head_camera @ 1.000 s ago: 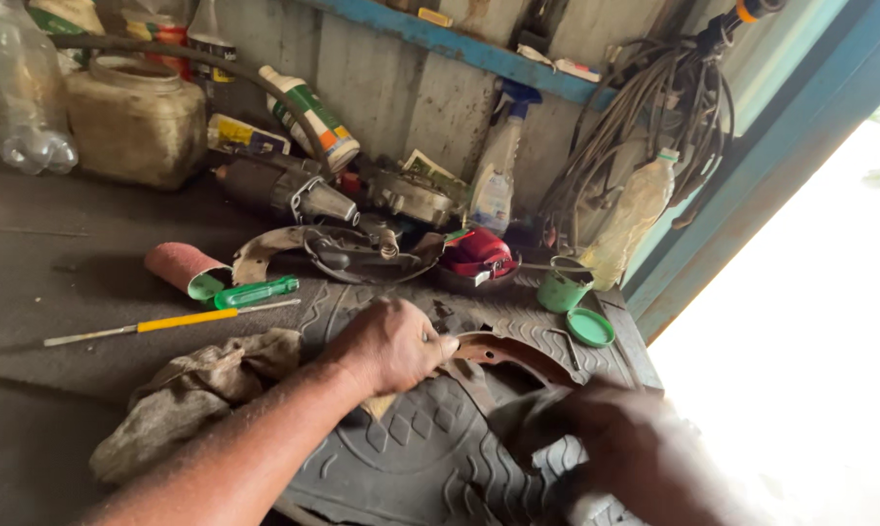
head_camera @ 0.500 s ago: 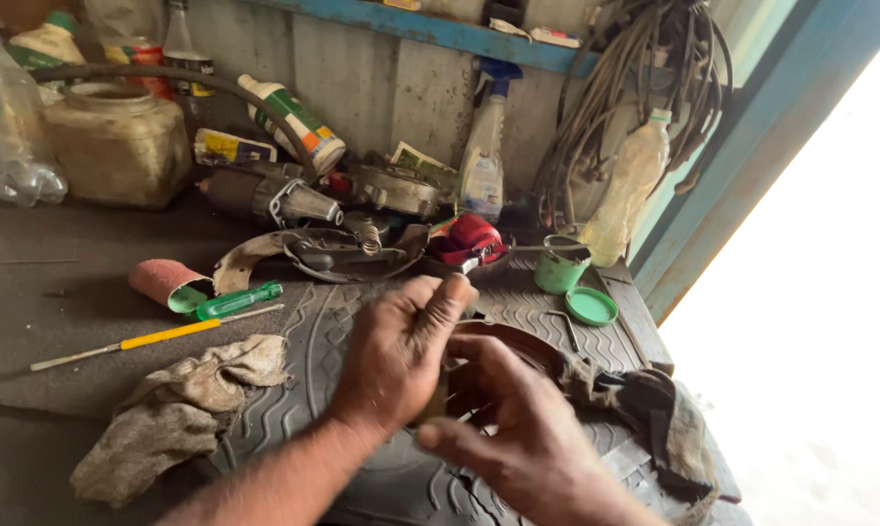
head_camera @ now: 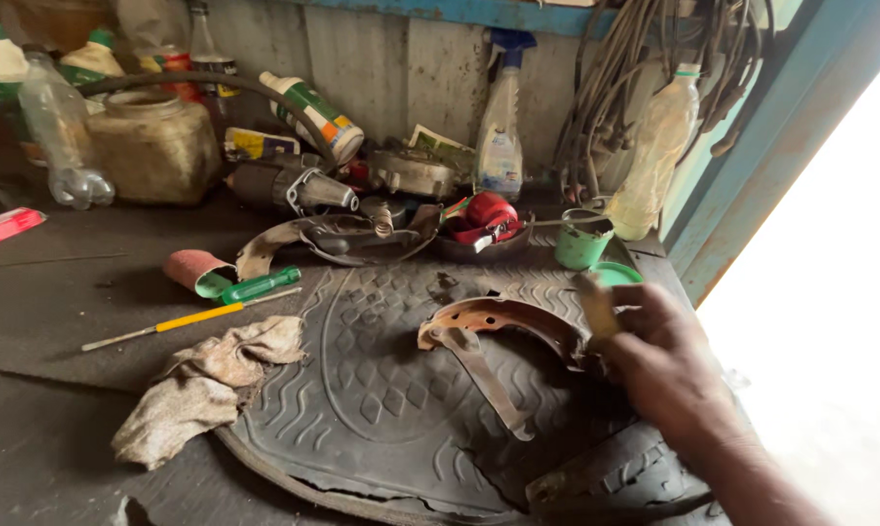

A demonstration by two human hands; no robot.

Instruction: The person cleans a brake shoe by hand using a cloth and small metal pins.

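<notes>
A rusty curved brake shoe (head_camera: 503, 315) with a flat metal lever (head_camera: 486, 375) lies on a black rubber mat (head_camera: 382, 390). My right hand (head_camera: 659, 360) comes in from the lower right and rests at the shoe's right end. Its fingers pinch a small tan strip (head_camera: 596, 304), blurred, that sticks up above the shoe. My left hand is out of the picture.
A dirty rag (head_camera: 211, 380) lies left of the mat, beyond it a yellow-handled screwdriver (head_camera: 191, 319), a green-handled one (head_camera: 260, 286) and a sandpaper roll (head_camera: 191, 269). Further metal parts (head_camera: 343, 237), a green cup (head_camera: 582, 245), bottles, a spray bottle (head_camera: 501, 136) and hanging cables (head_camera: 635, 68) crowd the back wall.
My left hand has left the brake shoe and gone out of view. My right hand has moved right to the shoe's end, holding the tan strip. The camera has swung slightly right.
</notes>
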